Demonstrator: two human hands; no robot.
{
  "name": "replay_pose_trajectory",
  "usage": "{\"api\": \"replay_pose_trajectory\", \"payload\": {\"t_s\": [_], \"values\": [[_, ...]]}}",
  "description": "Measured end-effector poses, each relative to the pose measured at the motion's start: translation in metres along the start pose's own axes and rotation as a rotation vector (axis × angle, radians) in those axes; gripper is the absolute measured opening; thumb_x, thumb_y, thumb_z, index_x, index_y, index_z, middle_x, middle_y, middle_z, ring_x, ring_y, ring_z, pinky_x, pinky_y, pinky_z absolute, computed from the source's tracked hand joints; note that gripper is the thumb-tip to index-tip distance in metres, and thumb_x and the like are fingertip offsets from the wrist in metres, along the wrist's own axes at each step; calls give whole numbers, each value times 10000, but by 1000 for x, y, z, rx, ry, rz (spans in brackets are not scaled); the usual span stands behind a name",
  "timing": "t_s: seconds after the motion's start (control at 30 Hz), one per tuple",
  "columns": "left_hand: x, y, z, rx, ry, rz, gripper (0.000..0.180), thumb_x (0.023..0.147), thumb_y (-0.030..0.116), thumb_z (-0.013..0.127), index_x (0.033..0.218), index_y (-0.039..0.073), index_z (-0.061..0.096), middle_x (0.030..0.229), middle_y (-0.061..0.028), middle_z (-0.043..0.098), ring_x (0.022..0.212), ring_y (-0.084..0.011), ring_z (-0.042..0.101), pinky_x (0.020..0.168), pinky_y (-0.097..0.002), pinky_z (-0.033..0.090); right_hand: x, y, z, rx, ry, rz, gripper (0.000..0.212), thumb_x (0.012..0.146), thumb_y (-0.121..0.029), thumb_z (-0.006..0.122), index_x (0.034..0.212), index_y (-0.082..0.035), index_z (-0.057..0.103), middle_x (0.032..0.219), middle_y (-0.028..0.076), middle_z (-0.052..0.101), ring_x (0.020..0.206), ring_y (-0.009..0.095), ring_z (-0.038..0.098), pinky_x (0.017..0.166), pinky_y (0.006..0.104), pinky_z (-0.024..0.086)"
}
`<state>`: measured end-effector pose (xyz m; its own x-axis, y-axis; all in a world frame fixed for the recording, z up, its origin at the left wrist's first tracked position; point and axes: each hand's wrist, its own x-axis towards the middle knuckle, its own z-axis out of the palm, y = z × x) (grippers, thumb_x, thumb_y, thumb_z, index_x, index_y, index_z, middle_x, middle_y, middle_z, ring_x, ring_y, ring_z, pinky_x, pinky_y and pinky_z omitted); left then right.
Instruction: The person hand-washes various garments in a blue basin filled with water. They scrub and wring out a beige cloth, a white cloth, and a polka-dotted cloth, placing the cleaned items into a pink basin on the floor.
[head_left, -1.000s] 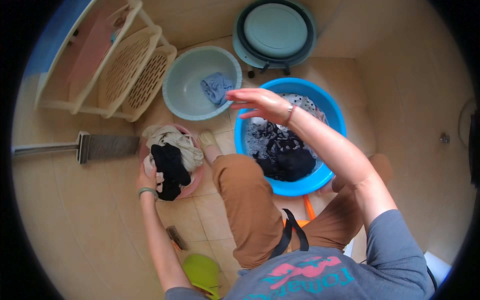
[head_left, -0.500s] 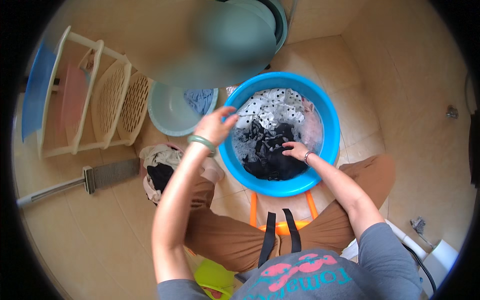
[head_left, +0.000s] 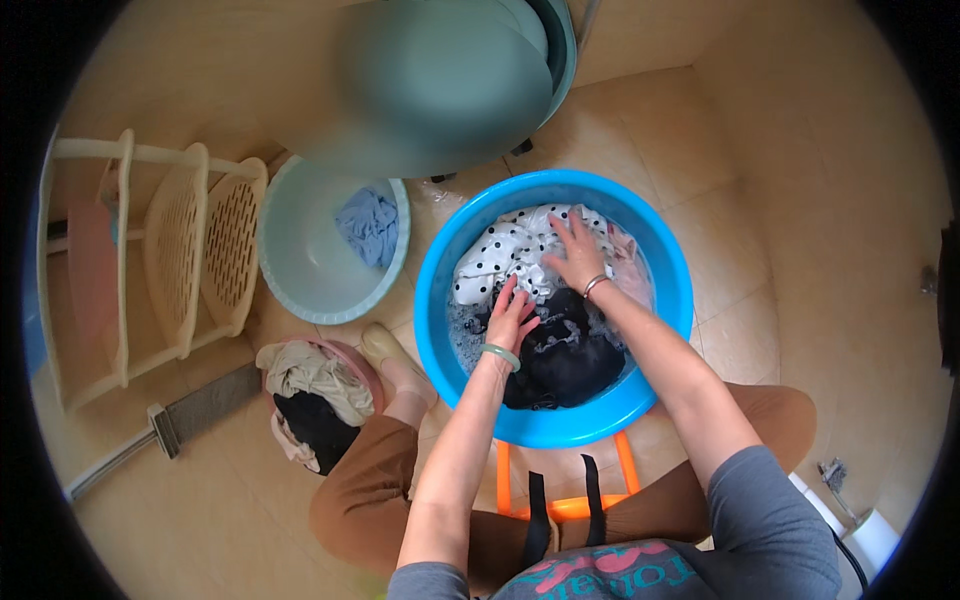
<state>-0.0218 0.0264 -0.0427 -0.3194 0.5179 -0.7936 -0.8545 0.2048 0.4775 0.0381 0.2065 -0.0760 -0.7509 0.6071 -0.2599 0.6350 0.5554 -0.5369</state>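
A bright blue basin (head_left: pixel 429 330) of sudsy water stands in front of me, propped on an orange frame. In its far half lies a white cloth with black dots (head_left: pixel 497 257); a soaked black garment (head_left: pixel 572 365) bunches up nearer to me. Pale pink fabric (head_left: pixel 631 272) shows along the right inner side. My right hand (head_left: pixel 577 258), fingers spread, rests on or just over the dotted cloth. Lower and to the left, my left hand (head_left: pixel 510 325) is open where the dotted cloth meets the black garment. Neither hand grips anything visible.
Left of the basin stands a pale green basin (head_left: pixel 285 283) holding a blue cloth (head_left: pixel 369 228). A pink tub (head_left: pixel 371 378) of clothes sits by my left foot. Beyond are a cream shelf rack (head_left: pixel 122 270) and a flat mop (head_left: pixel 212 404). A blurred blue-green shape (head_left: pixel 445 85) looms above.
My left hand has come from beyond the basin's left rim to over the laundry. My right hand has moved from the black garment up to the dotted cloth. The view has shifted.
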Motion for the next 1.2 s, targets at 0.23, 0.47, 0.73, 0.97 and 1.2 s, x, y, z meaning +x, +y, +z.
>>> {"api": "replay_pose_trajectory", "payload": {"t_s": [0.23, 0.47, 0.73, 0.97, 1.2], "values": [[28, -13, -2, 181, 107, -38, 523, 951, 283, 540, 1438, 263, 352, 1410, -73, 394, 1255, -183, 408, 896, -345, 452, -31, 11, 51, -110, -84, -138, 616, 744, -203, 695, 1319, -171, 478, 1287, 189, 462, 1109, 418, 475, 891, 524, 422], [17, -15, 10, 1146, 424, 511, 263, 839, 190, 605, 1065, 57, 618, 934, -170, 610, 827, -316, 600, 745, -393, 482, -86, 12, 48, 191, -431, -253, 572, 751, -133, 632, 1295, -88, 460, 1028, 210, 622, 947, 403, 578, 848, 480, 458], [35, 21, -5, 1355, 350, 795, 406, 801, 151, 631, 1202, 169, 570, 1206, -170, 503, 1142, -358, 468, 951, -480, 375, -119, -4, 48, 471, -665, -90, 565, 819, -247, 666, 1341, -154, 471, 1066, 221, 637, 1014, 340, 617, 887, 388, 479], [6, -13, -57, 1522, 286, 258, 780, 852, 279, 634, 1482, 348, 178, 1435, -174, 362, 1330, -353, 340, 1033, -555, 276, -52, 2, -16, 893, -163, 166, 252, 877, -209, 630, 1076, -55, 658, 1095, 89, 659, 1046, 185, 596, 909, 290, 441], [-28, -55, -55, 1363, 628, 549, 640, 855, 195, 613, 1435, 182, 343, 1453, -209, 323, 1326, -351, 343, 1032, -502, 276, -51, 11, 16, 73, -94, -83, 710, 747, -327, 728, 1368, -157, 428, 1368, 210, 380, 1152, 432, 427, 995, 473, 376]]}}
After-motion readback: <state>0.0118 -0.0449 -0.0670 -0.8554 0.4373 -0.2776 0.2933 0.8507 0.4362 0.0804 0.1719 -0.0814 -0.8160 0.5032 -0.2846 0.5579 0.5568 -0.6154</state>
